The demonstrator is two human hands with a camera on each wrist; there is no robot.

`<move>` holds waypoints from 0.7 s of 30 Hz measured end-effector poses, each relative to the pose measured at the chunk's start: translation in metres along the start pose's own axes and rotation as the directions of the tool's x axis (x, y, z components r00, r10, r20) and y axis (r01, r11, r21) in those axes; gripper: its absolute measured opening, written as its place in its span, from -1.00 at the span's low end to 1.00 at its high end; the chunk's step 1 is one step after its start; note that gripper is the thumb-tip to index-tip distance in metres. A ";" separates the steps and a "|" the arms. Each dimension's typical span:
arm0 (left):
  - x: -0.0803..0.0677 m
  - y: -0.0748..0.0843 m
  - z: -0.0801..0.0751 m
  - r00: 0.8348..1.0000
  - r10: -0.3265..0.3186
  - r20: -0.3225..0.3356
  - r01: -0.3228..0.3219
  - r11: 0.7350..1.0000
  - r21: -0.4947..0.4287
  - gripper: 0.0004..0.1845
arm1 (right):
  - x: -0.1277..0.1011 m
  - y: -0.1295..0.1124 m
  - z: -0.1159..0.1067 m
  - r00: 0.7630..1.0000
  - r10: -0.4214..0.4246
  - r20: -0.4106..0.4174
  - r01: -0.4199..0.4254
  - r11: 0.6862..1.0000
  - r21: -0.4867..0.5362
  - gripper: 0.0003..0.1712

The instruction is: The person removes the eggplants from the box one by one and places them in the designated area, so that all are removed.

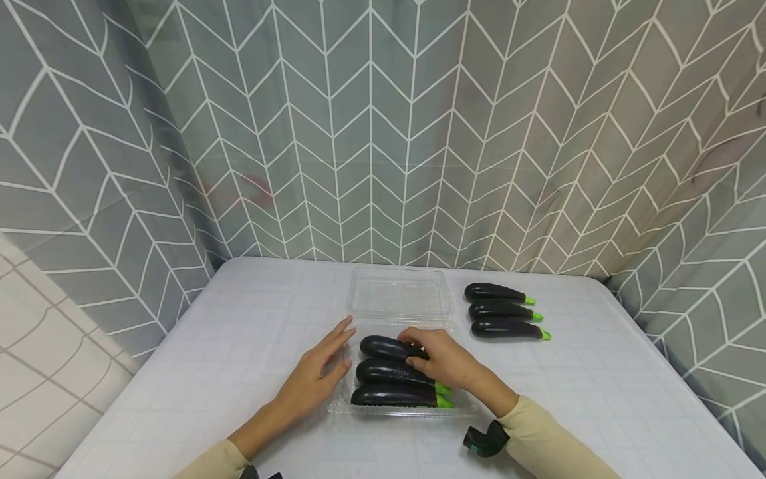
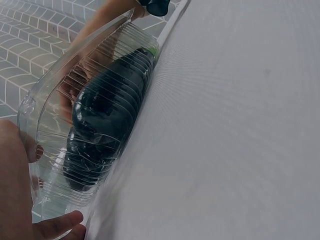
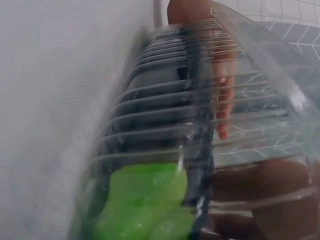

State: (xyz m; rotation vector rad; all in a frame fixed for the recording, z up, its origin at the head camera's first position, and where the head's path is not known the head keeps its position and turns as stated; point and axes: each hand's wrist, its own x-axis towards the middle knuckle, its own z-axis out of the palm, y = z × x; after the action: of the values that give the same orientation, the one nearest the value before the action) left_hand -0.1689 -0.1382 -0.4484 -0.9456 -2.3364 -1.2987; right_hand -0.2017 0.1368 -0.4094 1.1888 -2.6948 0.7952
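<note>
A clear plastic clamshell container holds three dark purple eggplants lying side by side, with green stems at the right. My right hand pinches the stem end of the farthest eggplant inside it. Nearer to me lie the middle eggplant and the front eggplant. At the container's left side, my left hand rests its extended fingers against the wall. Through the ribbed plastic, dark eggplants show in the left wrist view. A green stem looms blurred in the right wrist view.
Behind the base lies the container's open lid, flat on the white table. To the right, three more eggplants lie in a row: far, middle and near. A patterned curtain hangs beyond the table.
</note>
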 end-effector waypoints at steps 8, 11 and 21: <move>-0.002 -0.002 -0.001 0.999 -0.024 0.022 0.024 1.000 0.000 -0.46 | -0.001 -0.001 -0.003 1.000 0.019 -0.024 -0.018 0.998 0.053 -0.63; -0.002 -0.002 -0.001 0.999 -0.034 0.034 0.034 0.999 0.005 -0.46 | -0.002 -0.001 -0.005 0.999 0.026 -0.038 -0.023 0.997 0.076 -0.63; 0.000 -0.001 -0.002 0.997 -0.051 0.050 0.050 0.999 0.012 -0.45 | -0.001 0.001 -0.007 0.996 0.038 -0.081 -0.027 0.992 0.125 -0.66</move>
State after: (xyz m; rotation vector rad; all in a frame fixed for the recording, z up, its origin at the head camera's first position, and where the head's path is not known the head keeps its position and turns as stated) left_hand -0.1700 -0.1404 -0.4480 -0.9322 -2.4183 -1.2939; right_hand -0.2023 0.1418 -0.4041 1.1109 -2.6377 1.0071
